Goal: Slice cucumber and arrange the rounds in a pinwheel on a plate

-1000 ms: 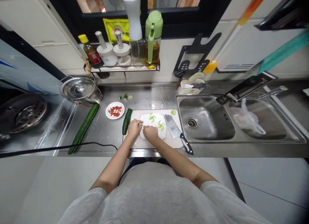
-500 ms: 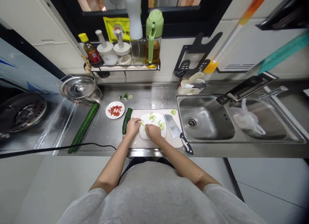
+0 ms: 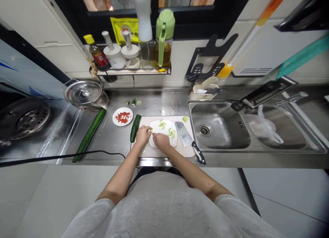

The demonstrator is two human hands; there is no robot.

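Note:
On the left side of a white plate point(image 3: 164, 145), my left hand point(image 3: 143, 135) has thumb and forefinger pinched at a thin pale-green cucumber slice point(image 3: 151, 130). Beside it my right hand point(image 3: 161, 141) is closed, its fingertips down at the same slices and mostly hidden. Two pinwheels of cucumber slices lie on the plate, a far pinwheel point(image 3: 162, 124) and a right-hand pinwheel point(image 3: 171, 132). The plate rests on a pale cutting board point(image 3: 154, 153). A cut length of cucumber point(image 3: 135, 129) is by my left wrist, and a kitchen knife point(image 3: 183, 133) lies right of the plate.
A saucer point(image 3: 113, 119) holds chopped red bits. A whole cucumber point(image 3: 89, 135) lies further left, near a lidded steel pot point(image 3: 87, 96). Cucumber ends point(image 3: 134, 102) sit behind. The sink point(image 3: 221, 128) is at right; a black cable point(image 3: 102, 152) crosses the front left.
My right hand has shifted slightly left, closer to my left hand, and now covers more of the slices at the plate's left side. Nothing else has visibly moved.

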